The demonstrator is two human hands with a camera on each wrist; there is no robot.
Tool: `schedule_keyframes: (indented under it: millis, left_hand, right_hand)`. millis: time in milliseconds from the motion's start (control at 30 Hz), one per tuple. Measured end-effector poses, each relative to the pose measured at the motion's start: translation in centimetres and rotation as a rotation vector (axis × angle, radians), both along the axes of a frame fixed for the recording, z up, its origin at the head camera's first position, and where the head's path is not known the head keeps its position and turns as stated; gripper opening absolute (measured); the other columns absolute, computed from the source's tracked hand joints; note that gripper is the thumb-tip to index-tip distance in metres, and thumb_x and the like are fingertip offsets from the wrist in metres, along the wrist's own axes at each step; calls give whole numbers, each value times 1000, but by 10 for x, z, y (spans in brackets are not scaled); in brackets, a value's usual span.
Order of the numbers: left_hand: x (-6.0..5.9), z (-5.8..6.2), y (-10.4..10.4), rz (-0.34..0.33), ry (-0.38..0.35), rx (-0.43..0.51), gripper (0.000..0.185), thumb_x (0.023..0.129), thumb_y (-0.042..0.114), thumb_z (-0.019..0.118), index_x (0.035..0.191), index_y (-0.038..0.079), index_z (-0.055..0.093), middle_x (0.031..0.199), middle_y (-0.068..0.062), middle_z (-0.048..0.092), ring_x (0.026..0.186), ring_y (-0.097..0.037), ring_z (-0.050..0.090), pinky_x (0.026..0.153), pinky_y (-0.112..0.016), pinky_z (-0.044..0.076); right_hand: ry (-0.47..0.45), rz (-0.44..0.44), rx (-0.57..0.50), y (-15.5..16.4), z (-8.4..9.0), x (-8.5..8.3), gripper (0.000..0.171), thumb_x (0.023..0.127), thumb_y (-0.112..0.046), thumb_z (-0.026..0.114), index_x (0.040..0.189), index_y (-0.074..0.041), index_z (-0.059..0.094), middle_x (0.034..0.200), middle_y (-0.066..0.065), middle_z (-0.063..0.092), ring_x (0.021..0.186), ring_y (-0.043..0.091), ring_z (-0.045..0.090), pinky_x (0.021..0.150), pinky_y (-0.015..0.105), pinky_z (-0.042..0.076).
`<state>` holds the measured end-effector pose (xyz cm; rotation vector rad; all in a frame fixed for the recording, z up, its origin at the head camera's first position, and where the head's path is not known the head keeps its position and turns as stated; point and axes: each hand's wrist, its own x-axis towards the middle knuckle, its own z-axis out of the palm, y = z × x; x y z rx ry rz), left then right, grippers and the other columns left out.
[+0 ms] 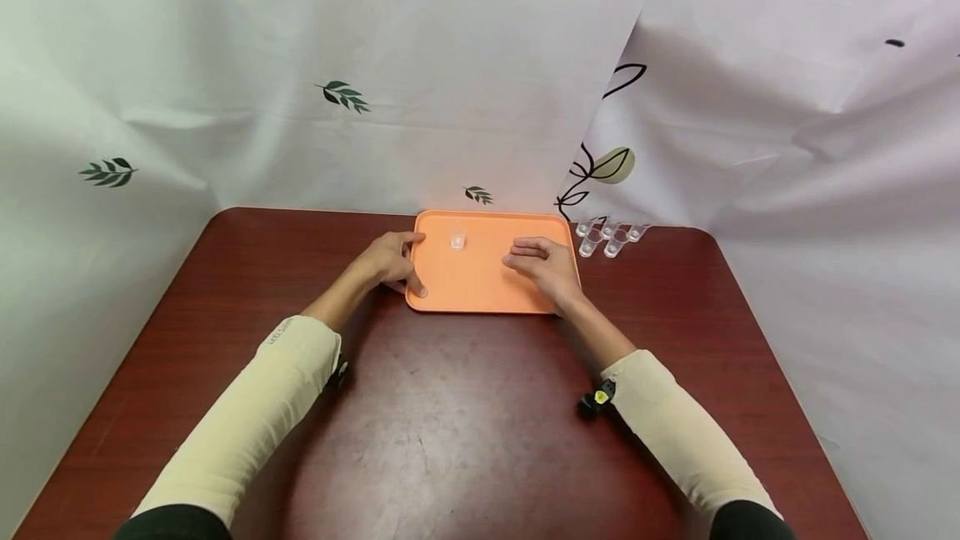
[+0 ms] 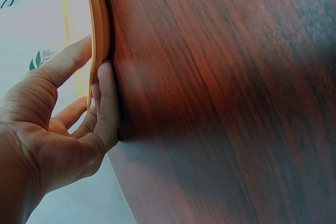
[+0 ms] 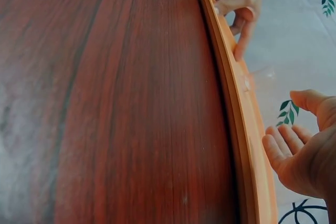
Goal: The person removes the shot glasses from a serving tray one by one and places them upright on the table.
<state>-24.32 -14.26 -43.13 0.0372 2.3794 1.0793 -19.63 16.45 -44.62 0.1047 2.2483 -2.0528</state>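
An orange tray [image 1: 480, 273] lies near the back of the table. My left hand [image 1: 390, 261] holds its left edge; thumb and index finger reach over the rim, and other fingers [image 2: 107, 98] sit against the outside of it in the left wrist view. A small clear plastic cup [image 1: 457, 237] stands on the tray, toward its back left. Over the tray's right half is my right hand [image 1: 549, 269], palm facing left, with nothing between its relaxed fingers. In the right wrist view this hand [image 3: 304, 150] appears just beyond the tray's rim [image 3: 247, 156].
Several more small clear cups [image 1: 615, 244] are grouped on the table right of the tray, close to its back right corner. A white patterned curtain [image 1: 487, 107] hangs behind the dark red wooden table [image 1: 450, 423].
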Motion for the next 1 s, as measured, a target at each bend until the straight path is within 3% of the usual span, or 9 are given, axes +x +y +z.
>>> schedule_keyframes:
  millis: [333,667,1000]
  left_hand:
    - [1,0,1,1,-2,7,124,75,-8,101,179,18,37,132,-18,50,93,-24,70,72,-34,73]
    - [2,1,1,10,11,25,124,73,-11,100,178,14,38,120,-15,47,91,-22,66,70,-32,73]
    - [2,1,0,8,13,12,123,74,-9,101,177,16,39,123,-16,49,88,-21,68,70,-32,73]
  right_hand:
    - [4,-17,8,-11,-1,-6,54,96,-7,87,145,9,69,143,30,73,112,16,78,98,22,68]
    - [25,-28,53,-18,-2,-12,54,95,-10,89,144,6,71,141,26,75,124,28,75,101,23,67]
    - [43,-17,96,-28,-1,-20,58,94,-13,91,146,3,70,144,23,74,135,38,72,116,43,64]
